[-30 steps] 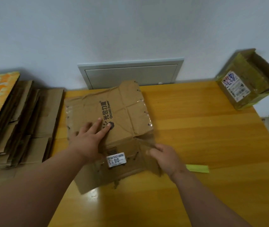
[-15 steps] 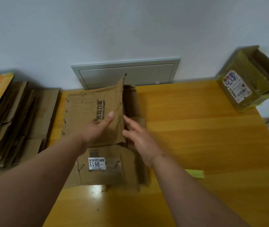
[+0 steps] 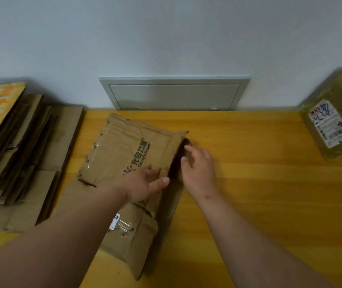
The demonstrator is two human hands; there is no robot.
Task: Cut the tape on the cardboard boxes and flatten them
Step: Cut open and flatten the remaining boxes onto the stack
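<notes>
**Cardboard folded over: the printed panel now lies across the box**

Brown and creased, the flattened cardboard box (image 3: 128, 175) lies on the yellow wooden table (image 3: 270, 194), left of centre. A second ago it was spread open; half a second ago its printed panel stood on edge; now that panel is tipped over to the left, nearly flat. The left hand (image 3: 143, 183) presses on it with straight fingers, thumb at the right edge. The right hand (image 3: 199, 169), fingers loosely curled, sits just beside the dark gap under that edge, holding nothing I can make out. This box looks almost done and probably only needs pressing down. The stack of flattened boxes (image 3: 26, 154) waits at the left; a tape-wrapped box with a shipping label (image 3: 332, 121) at the far right looks unflattened.
</notes>
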